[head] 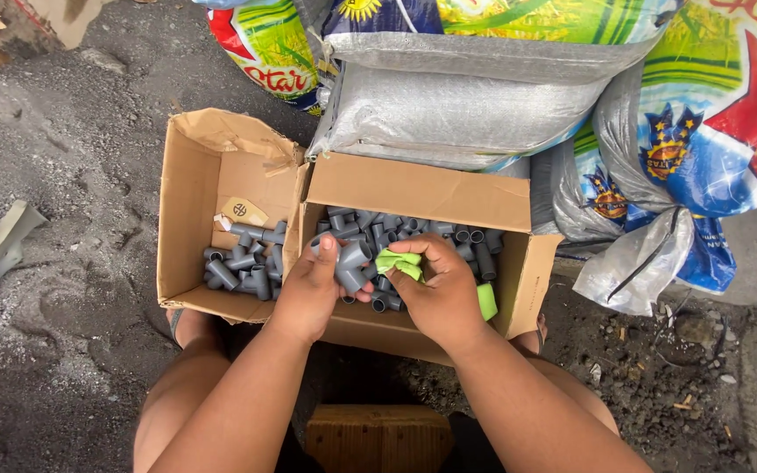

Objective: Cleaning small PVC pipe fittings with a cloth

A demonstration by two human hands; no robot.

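My left hand [310,292] grips a grey plastic elbow pipe fitting [352,264] over the right cardboard box [413,191]. My right hand [441,289] holds a crumpled green cloth [399,262] pressed against that fitting. A tail of the cloth [487,300] hangs out beside my right wrist. Under both hands the right box holds several grey fittings [449,236]. The left cardboard box [208,175] has several more grey fittings [243,263] on its bottom.
Bulging woven sacks [475,96] in grey and bright print stand behind the boxes, with more sacks [694,149] at the right. Dark gravel ground [63,263] lies to the left. A wooden stool [378,438] sits between my knees.
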